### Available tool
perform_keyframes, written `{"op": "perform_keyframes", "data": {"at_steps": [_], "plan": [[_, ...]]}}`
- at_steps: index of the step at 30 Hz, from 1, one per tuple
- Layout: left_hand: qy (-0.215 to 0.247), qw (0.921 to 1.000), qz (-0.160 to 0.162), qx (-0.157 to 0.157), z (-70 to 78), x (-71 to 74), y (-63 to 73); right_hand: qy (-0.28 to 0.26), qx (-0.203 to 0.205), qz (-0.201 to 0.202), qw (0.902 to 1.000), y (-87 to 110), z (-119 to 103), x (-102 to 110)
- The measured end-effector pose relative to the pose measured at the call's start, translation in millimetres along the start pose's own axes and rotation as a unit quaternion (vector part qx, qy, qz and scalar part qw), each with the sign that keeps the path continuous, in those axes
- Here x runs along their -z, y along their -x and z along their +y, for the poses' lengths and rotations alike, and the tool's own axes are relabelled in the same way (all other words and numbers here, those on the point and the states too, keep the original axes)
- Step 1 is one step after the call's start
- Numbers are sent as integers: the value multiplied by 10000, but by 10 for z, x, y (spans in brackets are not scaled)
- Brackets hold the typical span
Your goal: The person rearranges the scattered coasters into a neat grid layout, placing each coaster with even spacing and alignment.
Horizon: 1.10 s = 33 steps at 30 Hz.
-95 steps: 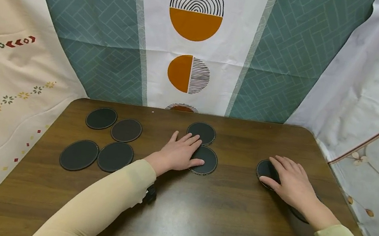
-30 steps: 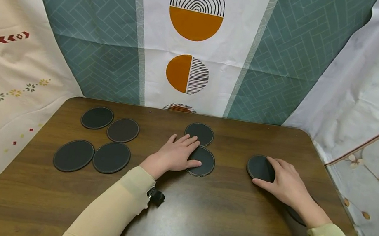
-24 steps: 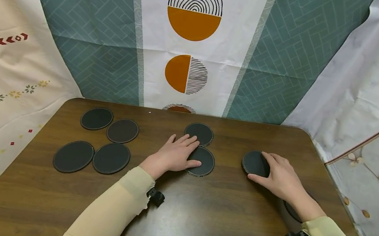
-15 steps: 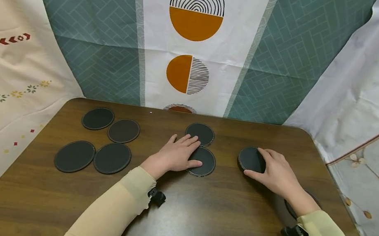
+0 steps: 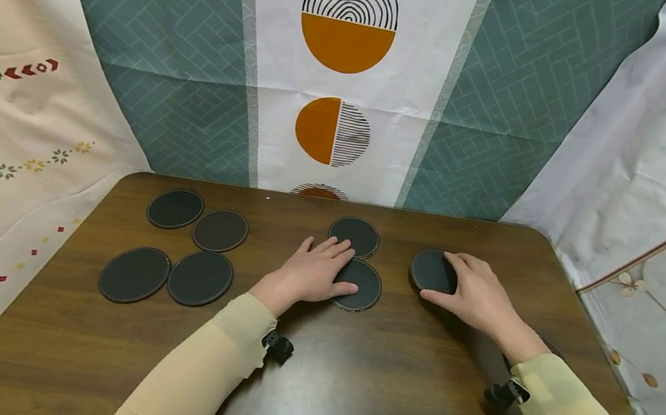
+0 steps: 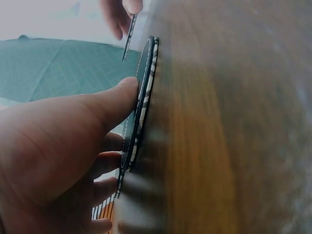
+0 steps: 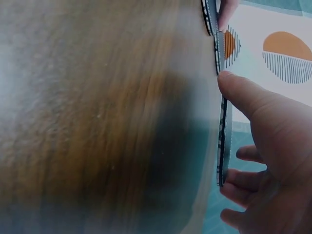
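My left hand (image 5: 316, 269) lies with fingers stretched out on a round dark coaster (image 5: 364, 288) mid-table. Its fingertips reach the edge of another dark coaster (image 5: 355, 235) just behind. In the left wrist view, the thumb rests on the face of the near coaster (image 6: 145, 105), whose edge shows a black-and-white pattern. To the right, my right hand (image 5: 477, 295) holds a dark coaster (image 5: 433, 271) by its edge, thumb at the near side and fingers at the far side. In the right wrist view this coaster (image 7: 223, 141) stands off the table, above a shadow.
Several dark coasters lie flat at the left, among them a brownish one (image 5: 220, 230) and a black one (image 5: 134, 275). Another coaster (image 5: 550, 346) is partly hidden under my right forearm. Fabric hangings (image 5: 361, 80) stand behind the brown wooden table (image 5: 330, 383).
My right hand has gripped the coaster at the right and carried it leftward and slightly back, closer to the middle pair. The left hand has stayed in place on its coaster.
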<state>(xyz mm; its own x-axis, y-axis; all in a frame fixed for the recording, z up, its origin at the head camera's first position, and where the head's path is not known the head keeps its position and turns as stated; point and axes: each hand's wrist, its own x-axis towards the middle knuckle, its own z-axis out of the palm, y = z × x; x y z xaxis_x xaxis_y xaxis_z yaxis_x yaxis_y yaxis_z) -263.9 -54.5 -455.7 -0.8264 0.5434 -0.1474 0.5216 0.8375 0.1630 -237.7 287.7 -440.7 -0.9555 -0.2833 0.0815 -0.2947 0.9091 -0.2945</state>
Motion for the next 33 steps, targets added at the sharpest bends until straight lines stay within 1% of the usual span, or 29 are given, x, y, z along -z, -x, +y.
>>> {"op": "perform_keyframes", "data": {"at_steps": [16, 23, 33], "plan": [[24, 10000, 3, 23, 9, 6, 2, -1, 73, -22, 10000, -219, -83, -29], [49, 10000, -19, 18, 10, 8, 6, -65, 28, -53, 10000, -316, -113, -49], [10, 10000, 24, 6, 2, -1, 6, 25, -69, -87, 9999, -532, -150, -102]]}}
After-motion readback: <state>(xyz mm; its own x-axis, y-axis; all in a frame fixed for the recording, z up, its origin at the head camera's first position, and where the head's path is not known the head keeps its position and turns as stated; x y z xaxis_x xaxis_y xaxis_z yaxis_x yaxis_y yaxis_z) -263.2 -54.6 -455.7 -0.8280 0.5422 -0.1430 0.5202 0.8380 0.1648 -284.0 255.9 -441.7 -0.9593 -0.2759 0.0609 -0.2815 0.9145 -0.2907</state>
